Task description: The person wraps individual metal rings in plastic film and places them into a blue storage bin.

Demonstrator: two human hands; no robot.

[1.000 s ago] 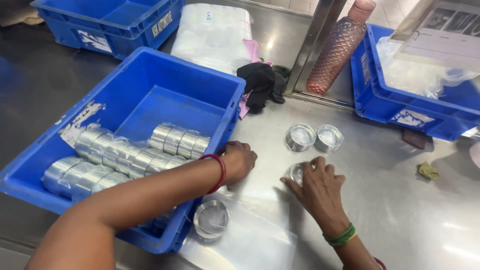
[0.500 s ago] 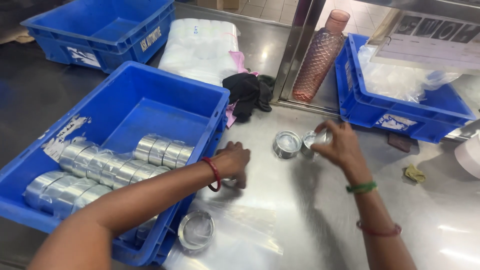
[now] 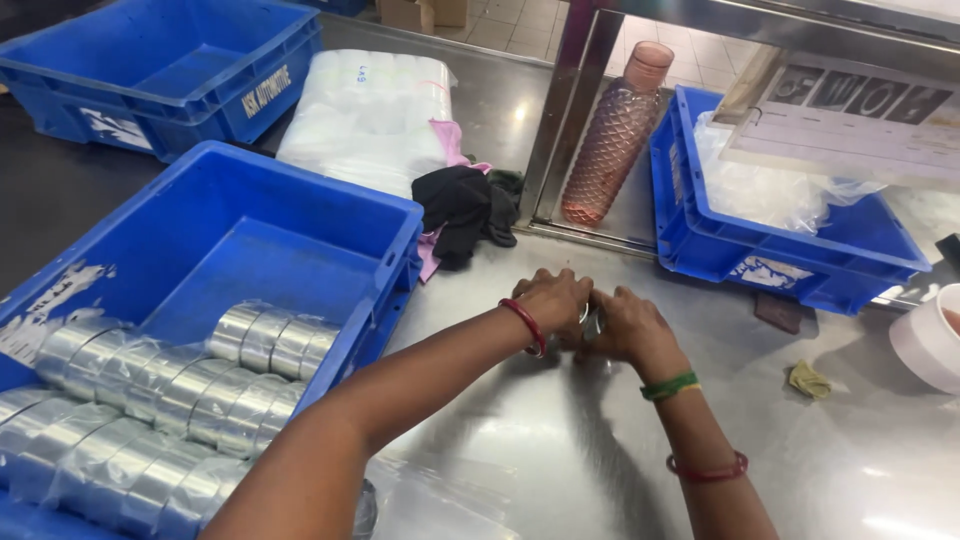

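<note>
Head view: both hands meet near the middle of the steel surface (image 3: 560,450). The left hand (image 3: 555,300) comes in from 7 o'clock, a red bangle at its wrist, fingers curled down. The right hand (image 3: 630,325) comes in from 5 o'clock, wearing a green band and a red bangle, and touches the left. Between them a small metal ring (image 3: 590,322) shows as a sliver of shine; the two hands are cupped close over it, pressed together. How firmly each grip has it, or whether more rings sit under the palms, I cannot tell, as the fingers hide most of it.

At 9 o'clock from the hands stands a blue crate (image 3: 300,225), its near corner just beside the left forearm. Inside it lie rolls of rings (image 3: 170,400) wrapped in clear film, packed in rows at the crate's 7 o'clock end. At 11 o'clock from the hands, a black cloth (image 3: 465,210) lies on the surface with a pink scrap under it; beyond that sits a stack of clear bags (image 3: 365,115). A second blue crate (image 3: 160,70) stands far at 10 o'clock. At 12 o'clock, a pink bottle (image 3: 610,140) stands upright behind a steel post. At 2 o'clock, a third blue crate (image 3: 790,255) holds plastic bags. A crumpled scrap (image 3: 808,378) lies at 3 o'clock, a white cup (image 3: 925,340) past it.
</note>
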